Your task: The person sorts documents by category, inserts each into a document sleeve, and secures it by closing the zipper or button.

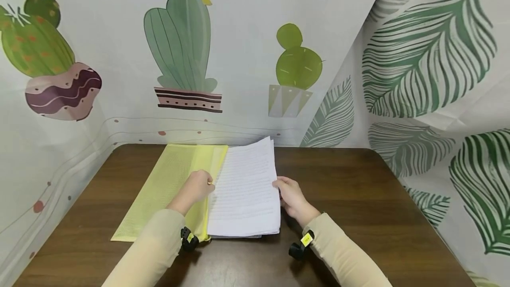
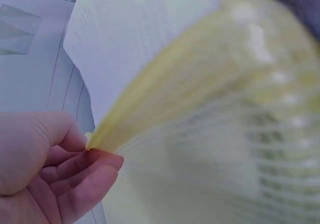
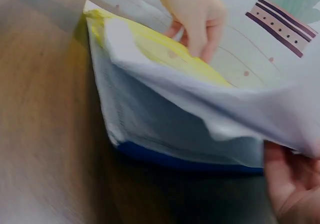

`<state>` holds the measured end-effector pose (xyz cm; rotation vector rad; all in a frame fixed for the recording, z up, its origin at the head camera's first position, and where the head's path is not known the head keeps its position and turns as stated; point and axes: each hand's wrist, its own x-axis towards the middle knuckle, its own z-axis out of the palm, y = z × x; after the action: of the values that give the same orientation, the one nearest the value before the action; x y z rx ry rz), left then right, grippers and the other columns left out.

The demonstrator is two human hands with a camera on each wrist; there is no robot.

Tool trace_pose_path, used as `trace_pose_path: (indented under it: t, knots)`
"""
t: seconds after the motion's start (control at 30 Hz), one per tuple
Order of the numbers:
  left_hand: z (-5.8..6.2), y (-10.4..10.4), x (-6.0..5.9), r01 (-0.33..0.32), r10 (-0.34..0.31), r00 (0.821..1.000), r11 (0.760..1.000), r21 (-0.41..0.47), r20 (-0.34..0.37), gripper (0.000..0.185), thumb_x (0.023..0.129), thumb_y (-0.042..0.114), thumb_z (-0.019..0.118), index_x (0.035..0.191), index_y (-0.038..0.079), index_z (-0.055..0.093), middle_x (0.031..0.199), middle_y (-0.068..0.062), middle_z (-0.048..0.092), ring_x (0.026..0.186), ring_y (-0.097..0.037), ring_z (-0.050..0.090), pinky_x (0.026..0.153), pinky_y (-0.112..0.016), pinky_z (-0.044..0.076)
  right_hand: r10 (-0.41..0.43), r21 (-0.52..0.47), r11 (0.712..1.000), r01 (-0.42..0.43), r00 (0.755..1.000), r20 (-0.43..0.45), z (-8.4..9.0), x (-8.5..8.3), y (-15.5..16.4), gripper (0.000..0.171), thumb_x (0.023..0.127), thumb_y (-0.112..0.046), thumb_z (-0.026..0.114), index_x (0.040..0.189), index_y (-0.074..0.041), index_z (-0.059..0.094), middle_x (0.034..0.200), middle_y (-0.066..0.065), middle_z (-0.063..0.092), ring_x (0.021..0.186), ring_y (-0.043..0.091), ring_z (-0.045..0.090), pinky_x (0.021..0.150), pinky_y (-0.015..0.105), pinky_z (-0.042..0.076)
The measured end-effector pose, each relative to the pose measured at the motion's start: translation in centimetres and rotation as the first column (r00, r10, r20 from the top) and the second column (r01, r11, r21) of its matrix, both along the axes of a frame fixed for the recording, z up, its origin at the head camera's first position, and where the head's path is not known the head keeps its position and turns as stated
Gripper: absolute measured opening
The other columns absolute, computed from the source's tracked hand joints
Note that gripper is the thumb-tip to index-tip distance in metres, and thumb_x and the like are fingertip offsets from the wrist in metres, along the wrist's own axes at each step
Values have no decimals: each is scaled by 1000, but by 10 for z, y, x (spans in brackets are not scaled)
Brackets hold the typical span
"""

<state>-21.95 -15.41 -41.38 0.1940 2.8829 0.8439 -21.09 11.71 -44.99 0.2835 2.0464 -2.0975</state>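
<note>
— Hands first: what are they doing?

— Left hand (image 1: pixel 198 186) pinches the edge of a yellow mesh folder (image 1: pixel 167 185), fingers curled on its opening. Right hand (image 1: pixel 291 196) grips the right edge of a stack of printed papers (image 1: pixel 245 189), lifting it slightly.

— Where is the stack?

— Between both hands, its left edge at the folder's mouth, resting on a dark wooden table (image 1: pixel 358 189). Behind the hands hangs a cactus-printed backdrop (image 1: pixel 179 48).

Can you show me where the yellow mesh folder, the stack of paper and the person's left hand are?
yellow mesh folder (image 1: pixel 159 189), head view, on its flat mesh face.
stack of paper (image 1: pixel 247 194), head view, middle of the top sheet.
left hand (image 1: pixel 198 186), head view, on the back of the hand.
</note>
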Motion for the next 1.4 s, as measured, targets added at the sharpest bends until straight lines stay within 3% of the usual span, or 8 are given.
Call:
trace_pose_path:
  t: [0.07, 0.2, 0.3, 0.43, 0.7, 0.97, 1.4]
  knots:
    - [-2, -1, 1, 3, -3, 1000, 1000, 4, 2, 45, 85, 5, 55, 54, 17, 24, 50, 6, 19, 45, -7, 20, 43, -19, 20, 57, 73, 996, -57, 998, 9, 1, -1, 4, 34, 88, -6, 50, 119, 6, 56, 82, 9, 67, 62, 14, 63, 52, 29, 52]
    - [-5, -2, 3, 1, -1, 1000, 1000, 9, 8, 46, 87, 6, 53, 51, 17, 26, 47, 7, 20, 43, -7, 20, 41, -19, 19, 138, 177, 974, -140, 990, 22, 3, -2, 10, 31, 86, -5, 53, 115, 5, 59, 79, 10, 67, 60, 16, 63, 51, 31, 53]
    - [-5, -2, 4, -4, 4, 1000, 1000, 18, 11, 46, 88, 6, 53, 51, 17, 27, 45, 7, 22, 42, -7, 21, 40, -19, 20, 158, 127, 979, -160, 987, 31, 4, -2, 13, 31, 88, -5, 54, 116, 7, 57, 78, 9, 67, 61, 15, 64, 52, 30, 54]
    - [-5, 0, 4, -14, 14, 1000, 999, 32, 16, 46, 88, 7, 52, 51, 17, 27, 45, 6, 22, 40, -8, 24, 40, -20, 22, 161, -18, 987, -160, 985, 56, 3, -2, 16, 33, 91, -4, 52, 121, 10, 52, 79, 5, 68, 64, 14, 66, 56, 28, 54]
    - [-6, 2, 5, -40, 39, 999, 998, 51, 22, 42, 87, 5, 50, 53, 16, 28, 46, 6, 24, 41, -8, 28, 40, -20, 23, 195, -214, 960, -181, 979, 49, 2, -4, 19, 38, 94, -3, 47, 126, 15, 40, 79, 1, 68, 67, 10, 66, 58, 25, 54]
    - [-7, 4, 4, -57, 57, 998, 996, 62, 14, 32, 88, 5, 51, 60, 13, 38, 50, 3, 36, 42, -9, 39, 41, -20, 28, 170, -193, 969, -157, 984, 54, -4, -4, 16, 36, 93, -4, 49, 125, 12, 40, 78, 0, 67, 65, 9, 64, 58, 25, 53]
    - [-11, 4, 1, -64, 62, 998, 991, 115, 21, 42, 88, 4, 50, 54, 16, 29, 46, 5, 26, 40, -9, 35, 41, -21, 24, 192, -172, 968, -180, 980, 51, -5, -7, 12, 38, 93, -6, 51, 125, 12, 42, 82, 3, 68, 69, 14, 67, 59, 28, 55]
